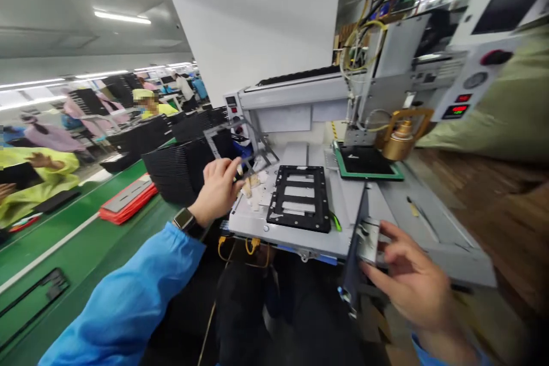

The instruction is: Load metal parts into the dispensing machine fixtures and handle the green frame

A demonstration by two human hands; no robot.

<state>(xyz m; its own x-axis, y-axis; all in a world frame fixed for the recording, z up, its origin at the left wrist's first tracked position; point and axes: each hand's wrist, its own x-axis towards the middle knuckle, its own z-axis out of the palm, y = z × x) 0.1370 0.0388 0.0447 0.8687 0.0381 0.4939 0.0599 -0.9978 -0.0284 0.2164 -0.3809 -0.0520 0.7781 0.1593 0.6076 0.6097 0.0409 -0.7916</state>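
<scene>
Left hand [218, 186] lifts a grey frame [240, 146]; right hand [409, 274] grips a dark panel [358, 240].

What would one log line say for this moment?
left hand: holds thin grey frame | right hand: grips upright dark panel | black fixture: flat on machine table

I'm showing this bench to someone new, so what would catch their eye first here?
Most likely the two hands up front: the left hand lifts a thin grey frame above the grey machine bed, while the right hand grips a dark panel edge-on at the bed's near edge. Between them lies a black slotted fixture, and behind it a brass nozzle hangs over a green-rimmed tray.
</scene>
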